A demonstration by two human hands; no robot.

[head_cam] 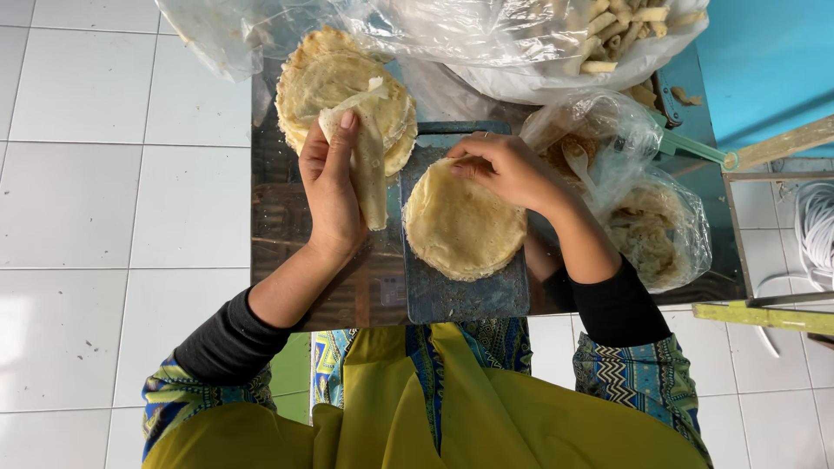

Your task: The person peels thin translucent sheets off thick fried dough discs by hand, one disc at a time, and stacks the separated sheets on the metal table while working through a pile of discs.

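Left hand [331, 187] gripping a folded thin wrapper [368, 156] upright over the wrapper stack [323, 74], right hand [504, 169] fingers pinching the far edge of the round wrapper [462, 226] lying flat on the dark board [469, 295]

The person wears tight black sleeves that end partway up each forearm, leaving the left hand [333, 187] and right hand [504, 169] bare. Just behind the black sleeves come wider sleeves patterned in blue, green and yellow zigzags. Between those patterned sleeves a plain mustard-yellow cloth hangs down the front in soft folds. The right hand has a thin ring on one finger.
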